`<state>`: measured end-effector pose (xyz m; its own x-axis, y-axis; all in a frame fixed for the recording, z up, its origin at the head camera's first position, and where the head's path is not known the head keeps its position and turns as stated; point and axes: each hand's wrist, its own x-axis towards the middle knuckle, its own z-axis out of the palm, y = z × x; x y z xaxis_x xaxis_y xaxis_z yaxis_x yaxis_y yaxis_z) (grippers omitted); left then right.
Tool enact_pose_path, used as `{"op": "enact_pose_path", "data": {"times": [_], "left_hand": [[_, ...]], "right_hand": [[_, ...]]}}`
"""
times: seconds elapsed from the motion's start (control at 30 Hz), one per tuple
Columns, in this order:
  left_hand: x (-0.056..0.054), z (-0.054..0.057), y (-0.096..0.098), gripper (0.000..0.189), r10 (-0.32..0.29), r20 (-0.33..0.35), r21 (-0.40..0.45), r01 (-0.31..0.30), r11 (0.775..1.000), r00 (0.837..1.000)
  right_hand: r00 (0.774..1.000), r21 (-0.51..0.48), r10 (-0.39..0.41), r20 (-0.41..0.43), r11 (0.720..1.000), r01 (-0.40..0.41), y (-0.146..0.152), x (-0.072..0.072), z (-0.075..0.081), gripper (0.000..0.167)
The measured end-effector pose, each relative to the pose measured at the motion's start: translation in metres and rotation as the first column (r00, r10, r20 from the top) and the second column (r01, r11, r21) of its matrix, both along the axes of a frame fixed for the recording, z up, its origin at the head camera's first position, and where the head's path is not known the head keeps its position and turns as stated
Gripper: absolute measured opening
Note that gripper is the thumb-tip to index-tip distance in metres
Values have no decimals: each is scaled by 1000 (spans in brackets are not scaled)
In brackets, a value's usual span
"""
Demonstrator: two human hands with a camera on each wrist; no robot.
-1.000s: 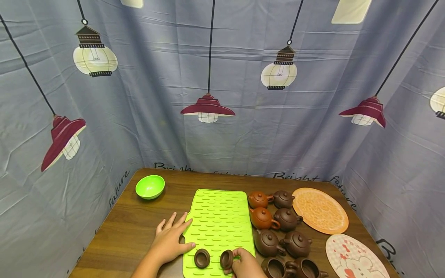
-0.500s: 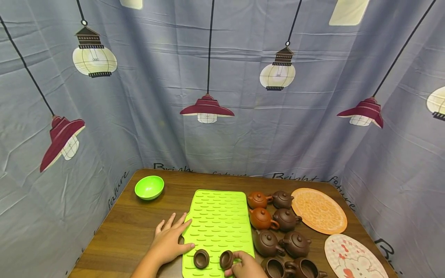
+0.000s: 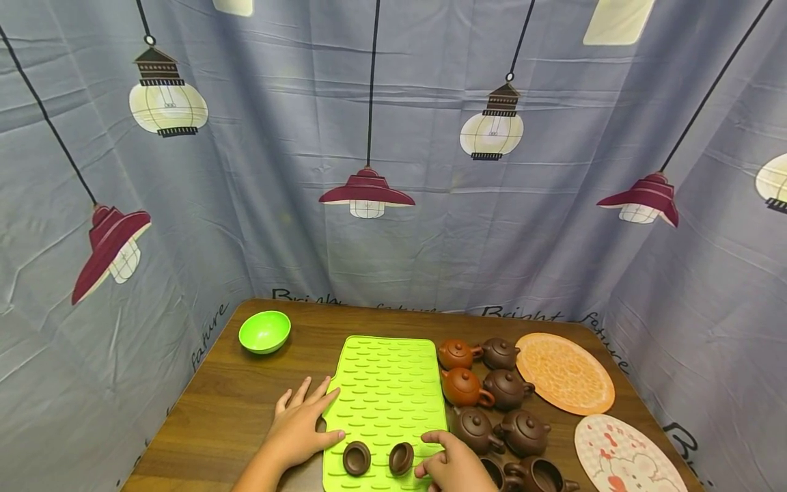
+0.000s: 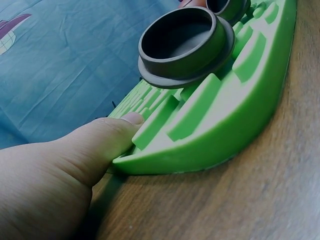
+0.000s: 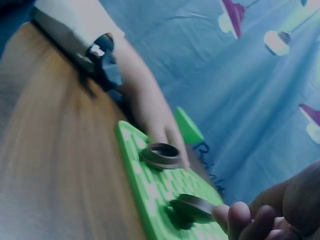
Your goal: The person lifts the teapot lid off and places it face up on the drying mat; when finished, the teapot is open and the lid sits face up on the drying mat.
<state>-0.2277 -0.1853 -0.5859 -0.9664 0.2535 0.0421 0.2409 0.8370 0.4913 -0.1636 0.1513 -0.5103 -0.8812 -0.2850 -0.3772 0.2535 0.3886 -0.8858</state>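
Two dark brown teapot lids lie upside down near the front of a bright green ridged mat [image 3: 393, 383]. The left lid [image 3: 356, 458] sits fairly level; the right lid [image 3: 401, 458] tilts on its knob. My left hand [image 3: 301, 427] rests with spread fingers on the mat's left edge, its thumb [image 4: 117, 130] on the rim in the left wrist view. My right hand [image 3: 458, 465] is just right of the right lid, index finger and thumb apart and holding nothing. Two lidless brown pots stand at the front right; one [image 3: 494, 470] is partly hidden by my right hand, the other [image 3: 544, 475] shows more.
Right of the mat stand several lidded teapots, orange-brown [image 3: 464, 387] and dark brown [image 3: 527, 432]. Beyond them lie an orange round placemat [image 3: 567, 372] and a rabbit-patterned one [image 3: 627, 454]. A green bowl [image 3: 265, 333] is at the back left of the wooden table [image 3: 203, 410].
My right hand has let go of the right lid and drawn back to the right, leaving it tilted on the mat. The left hand has stayed put.
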Motion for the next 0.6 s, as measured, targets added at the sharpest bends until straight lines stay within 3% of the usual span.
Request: {"op": "enact_pose_path", "data": {"times": [0.27,0.6], "left_hand": [[-1,1,0,89,2,1,-2,-2,1000,1000],[2,1,1,88,-11,-10,12,11,1000,1000]], "right_hand": [[989,-21,-53,-140,999,51,20,-6,15,39],[939,104,-224,-260,960,258,36,-18,16,31]]}}
